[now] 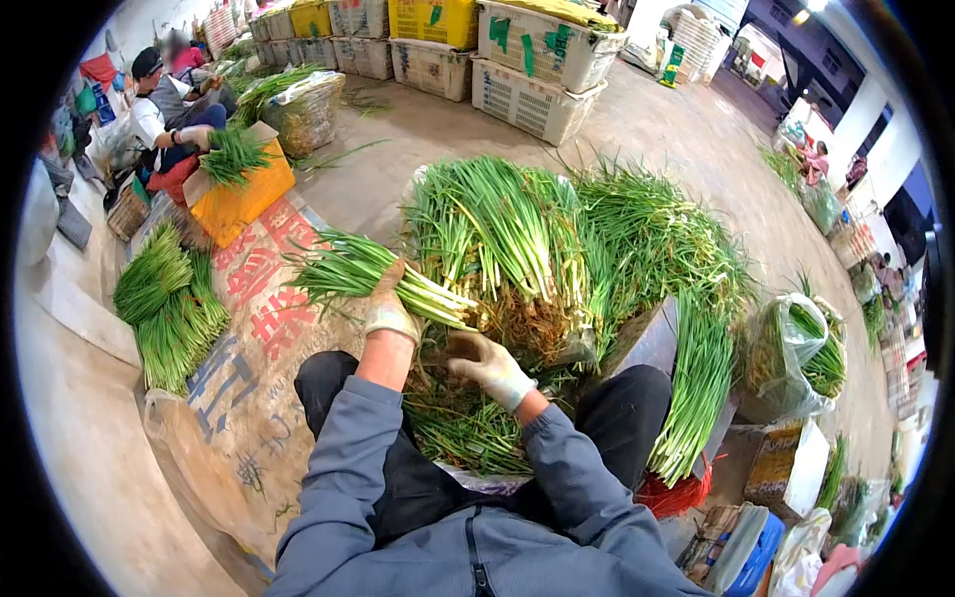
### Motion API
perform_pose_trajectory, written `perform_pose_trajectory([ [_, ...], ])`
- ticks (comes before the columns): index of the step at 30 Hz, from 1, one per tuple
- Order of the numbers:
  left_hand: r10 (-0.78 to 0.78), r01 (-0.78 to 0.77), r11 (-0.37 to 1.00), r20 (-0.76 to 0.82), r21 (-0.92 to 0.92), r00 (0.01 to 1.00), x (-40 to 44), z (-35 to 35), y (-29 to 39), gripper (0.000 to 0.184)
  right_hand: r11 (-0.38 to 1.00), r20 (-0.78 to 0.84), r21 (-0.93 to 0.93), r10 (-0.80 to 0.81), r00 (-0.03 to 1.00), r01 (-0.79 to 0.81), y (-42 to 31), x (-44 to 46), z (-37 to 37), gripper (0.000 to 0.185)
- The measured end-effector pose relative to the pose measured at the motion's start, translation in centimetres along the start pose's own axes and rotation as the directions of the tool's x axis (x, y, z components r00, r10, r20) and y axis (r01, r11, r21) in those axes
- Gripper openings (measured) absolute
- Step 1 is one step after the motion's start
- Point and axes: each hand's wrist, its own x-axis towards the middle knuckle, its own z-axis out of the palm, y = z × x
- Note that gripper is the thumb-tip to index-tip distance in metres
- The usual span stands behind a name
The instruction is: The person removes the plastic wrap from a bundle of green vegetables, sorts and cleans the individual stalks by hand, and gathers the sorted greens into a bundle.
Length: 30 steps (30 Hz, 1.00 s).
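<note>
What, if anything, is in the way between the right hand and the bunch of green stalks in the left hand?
Nothing visible: the right hand is close to the pale ends of the bunch gripped by the left hand. The larger heap lies beyond, not between them.

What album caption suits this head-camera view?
Amid piled greens, a gloved left hand grips a leafy bunch, its pale ends near the right hand.

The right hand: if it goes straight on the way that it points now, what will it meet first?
The right hand would probably meet the left hand first, or the pale stalks of the bundle held there; depth is unclear.
</note>
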Motion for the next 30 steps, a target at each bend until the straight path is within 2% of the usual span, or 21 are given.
perform_pose_trajectory([
  [1, 0.002, -0.002, 1.0, 0.004, 0.003, 1.0, 0.2, -0.1, -0.2, 0.012, 1.0, 0.0, 0.002, -0.005, 1.0, 0.005, -1.3, 0.8, 0.5, 0.054],
  [3, -0.068, 0.068, 0.997, 0.005, -0.031, 0.998, 0.0, -0.1, -0.5, 0.014, 0.949, -0.159, -0.306, 0.021, 0.987, -0.07, -3.5, 1.5, 1.6, 0.044],
  [5, -0.096, 0.095, 0.995, -0.015, -0.035, 0.995, 0.3, -0.1, -0.5, 0.019, 0.943, -0.208, -0.332, -0.051, 0.977, -0.022, -1.5, 3.0, 0.3, 0.032],
  [6, -0.105, 0.104, 0.994, -0.005, -0.029, 0.995, 0.0, 0.1, -0.3, 0.021, 0.976, -0.263, -0.215, -0.094, 0.96, 0.037, 0.8, 3.9, -1.0, 0.029],
  [7, -0.115, 0.115, 0.993, 0.002, -0.025, 0.993, -0.7, 0.5, 0.0, 0.022, 0.933, -0.251, -0.343, 0.018, 0.968, -0.106, -3.6, 2.1, -1.7, 0.033],
  [9, -0.116, 0.113, 0.993, 0.068, 0.043, 0.991, -1.2, 0.4, 0.6, 0.029, 0.999, -0.208, 0.046, -0.017, 0.978, 0.027, -3.8, 1.1, -3.7, 0.038],
  [11, -0.095, 0.058, 0.973, 0.159, 0.226, 0.983, -2.5, 0.9, 0.8, 0.04, 0.985, -0.205, -0.137, -0.135, 0.969, 0.108, -5.8, 0.7, -5.0, 0.044],
  [12, 0.02, -0.09, 0.923, 0.187, 0.374, 0.982, -3.0, 1.5, 0.5, 0.047, 0.99, -0.137, -0.102, -0.109, 0.984, 0.096, -7.2, 0.4, -5.2, 0.052],
  [13, 0.031, -0.154, 0.872, 0.262, 0.465, 0.964, -3.2, 1.2, -0.1, 0.048, 0.969, -0.162, -0.131, -0.23, 0.96, 0.21, -7.7, 0.7, -4.6, 0.068],
  [14, 0.041, -0.229, 0.81, 0.336, 0.54, 0.941, -3.4, 1.0, -0.6, 0.05, 0.928, -0.162, -0.28, -0.297, 0.941, 0.245, -8.5, 0.8, -3.7, 0.08],
  [15, 0.04, -0.259, 0.471, 0.273, 0.843, 0.961, -7.2, 4.6, -0.3, 0.049, 0.864, -0.171, -0.431, -0.361, 0.917, 0.26, -9.6, 0.7, -2.9, 0.092],
  [16, -0.183, -0.017, 0.878, 0.369, 0.479, 0.911, -5.2, 1.6, -2.2, 0.047, 0.859, -0.211, -0.475, -0.325, 0.922, 0.194, -11.3, 0.6, -1.7, 0.098],
  [17, -0.261, 0.091, 0.928, 0.455, 0.363, 0.852, -4.8, 0.3, -4.4, 0.046, 0.853, -0.265, -0.51, -0.283, 0.922, 0.115, -12.3, 0.5, -0.7, 0.104],
  [19, -0.403, 0.341, 0.915, 0.485, 0.214, 0.776, -6.4, 1.0, -7.6, 0.043, 0.929, -0.552, -0.337, -0.329, 0.766, 0.156, -11.8, 0.7, 0.1, 0.086],
  [21, -0.519, 0.492, 0.851, 0.44, 0.184, 0.733, -10.1, 3.8, -9.1, 0.041, 0.897, -0.646, -0.26, -0.438, 0.625, 0.358, -8.9, 0.9, -3.0, 0.061],
  [22, -0.402, -0.157, 0.657, 0.519, 0.738, 0.754, -11.1, 3.9, -9.4, 0.039, 0.957, -0.702, -0.165, -0.284, 0.654, 0.238, -11.5, -2.2, -4.0, 0.041],
  [23, -0.354, -0.713, -0.021, 0.662, 0.701, 0.661, -11.7, 3.7, -9.8, 0.038, 0.93, -0.77, -0.099, -0.298, 0.565, 0.355, -11.3, -3.1, -6.0, 0.034],
  [24, -0.468, -0.727, 0.025, 0.65, 0.687, 0.598, -11.2, 2.5, -11.0, 0.032, 0.904, -0.806, 0.003, -0.251, 0.536, 0.428, -13.2, -6.0, -7.8, 0.023],
  [25, -0.627, -0.629, 0.027, 0.503, 0.777, 0.595, -11.6, 2.0, -11.7, 0.028, 0.871, -0.831, -0.169, -0.377, 0.408, 0.461, -13.9, -7.8, -11.1, 0.016],
  [27, -0.793, -0.843, -0.275, 0.386, 0.462, 0.47, -10.2, 0.1, -13.2, 0.028, 0.821, -0.873, -0.122, -0.356, 0.334, 0.558, -17.9, -13.9, -14.6, 0.01],
  [30, -0.699, -0.723, -0.192, 0.425, 0.664, 0.575, -9.0, 0.0, -14.0, 0.033, 0.707, -0.802, -0.386, -0.574, 0.162, 0.593, -20.8, -20.5, -19.8, 0.019],
])
